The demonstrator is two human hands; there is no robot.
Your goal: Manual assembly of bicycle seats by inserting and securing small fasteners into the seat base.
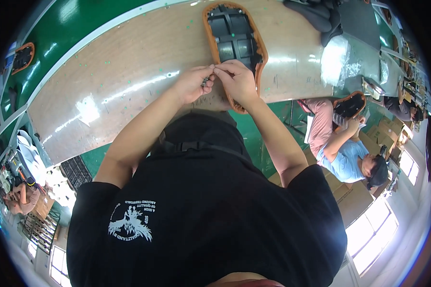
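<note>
Two bare hands were up close together, fingertips meeting: the left hand had its fingers curled round some small dark metal parts, and the right hand had thumb and finger pinched right by the left fingertips. Couldn't tell if anything sat in that pinch.

The long black plastic shell with an orange rim lay on the pale brown wooden tabletop, mostly beyond the hands, its near end seemingly poking just past the table's near edge. Sideways room looked decent on the left, where wood with glare streaks and green specks ran well away from the left hand. Over on the right, a shiny clear plastic sheet and a heap of dark grey pieces were well apart from the shell.

The right hand and forearm hid part of the shell's near half, and the heap was cut off up top. No way to count the metal parts, too small.

Orange-rimmed shells: three, counting one far left and one by a co-worker in a light blue shirt.
</note>
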